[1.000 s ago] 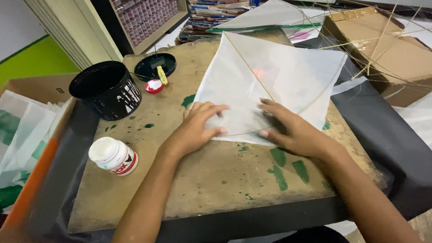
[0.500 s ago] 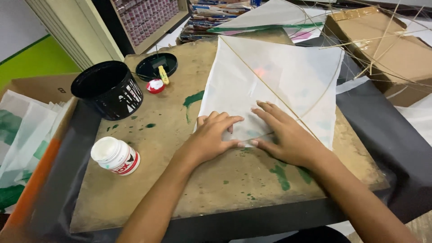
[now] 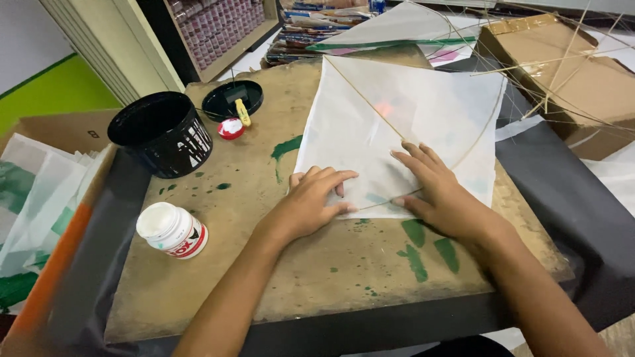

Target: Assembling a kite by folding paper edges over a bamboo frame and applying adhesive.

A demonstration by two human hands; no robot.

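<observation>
Both hands lie flat, fingers spread, grasping nothing: left hand (image 3: 311,201) and right hand (image 3: 440,192) press the near edge of a white paper kite (image 3: 397,125) on the paint-stained counter (image 3: 264,264). A black tub (image 3: 162,132) stands left.

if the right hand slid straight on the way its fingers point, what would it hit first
The right hand points up-left across the white paper kite. It would probably first cross the thin straight stick glued on the sheet, just beyond its fingertips.
</observation>
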